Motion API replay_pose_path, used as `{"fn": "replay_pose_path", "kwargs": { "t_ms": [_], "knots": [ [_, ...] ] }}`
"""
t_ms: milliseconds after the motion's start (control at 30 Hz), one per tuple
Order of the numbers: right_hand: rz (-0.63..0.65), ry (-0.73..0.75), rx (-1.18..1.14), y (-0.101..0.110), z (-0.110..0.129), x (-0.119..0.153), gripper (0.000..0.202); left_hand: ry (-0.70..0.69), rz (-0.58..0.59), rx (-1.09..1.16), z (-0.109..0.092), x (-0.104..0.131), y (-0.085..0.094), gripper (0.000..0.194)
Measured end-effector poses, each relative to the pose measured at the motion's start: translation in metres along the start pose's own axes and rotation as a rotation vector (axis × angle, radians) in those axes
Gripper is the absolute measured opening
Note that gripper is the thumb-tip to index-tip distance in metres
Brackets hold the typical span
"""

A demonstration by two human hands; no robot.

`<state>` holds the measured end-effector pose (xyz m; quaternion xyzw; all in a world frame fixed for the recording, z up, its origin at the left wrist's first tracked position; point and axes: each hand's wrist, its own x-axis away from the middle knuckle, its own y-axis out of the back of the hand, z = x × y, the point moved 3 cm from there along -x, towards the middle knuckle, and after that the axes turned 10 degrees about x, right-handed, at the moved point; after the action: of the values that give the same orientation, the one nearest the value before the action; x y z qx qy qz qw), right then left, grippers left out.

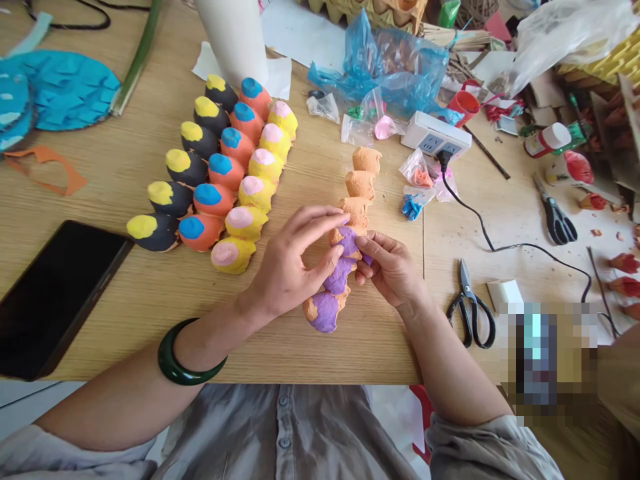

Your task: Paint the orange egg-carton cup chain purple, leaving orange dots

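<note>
No text, brand, number or sign can be read. Between two and three o'clock, the bottle [547, 139] wears a red label [533, 145], its print too small to make out; so is any lettering on the patterned cup [557, 175] just below and on the power strip [416, 132] toward two o'clock.
</note>
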<state>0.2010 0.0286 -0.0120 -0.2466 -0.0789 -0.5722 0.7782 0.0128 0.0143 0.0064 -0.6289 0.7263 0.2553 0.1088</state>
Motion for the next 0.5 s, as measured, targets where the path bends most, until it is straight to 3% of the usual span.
{"fn": "replay_pose_path", "kwargs": {
  "t_ms": [167, 500],
  "knots": [
    [-0.057, 0.081, 0.034, -0.0001, 0.0000, 0.0004, 0.051, -0.229, 0.038, -0.318, -0.0096, 0.0026, -0.0037, 0.038],
    [-0.083, 0.118, 0.032, -0.0008, -0.0012, 0.0008, 0.049, -0.295, 0.102, -0.446, -0.0070, 0.0080, -0.0079, 0.047]
  ]
}}
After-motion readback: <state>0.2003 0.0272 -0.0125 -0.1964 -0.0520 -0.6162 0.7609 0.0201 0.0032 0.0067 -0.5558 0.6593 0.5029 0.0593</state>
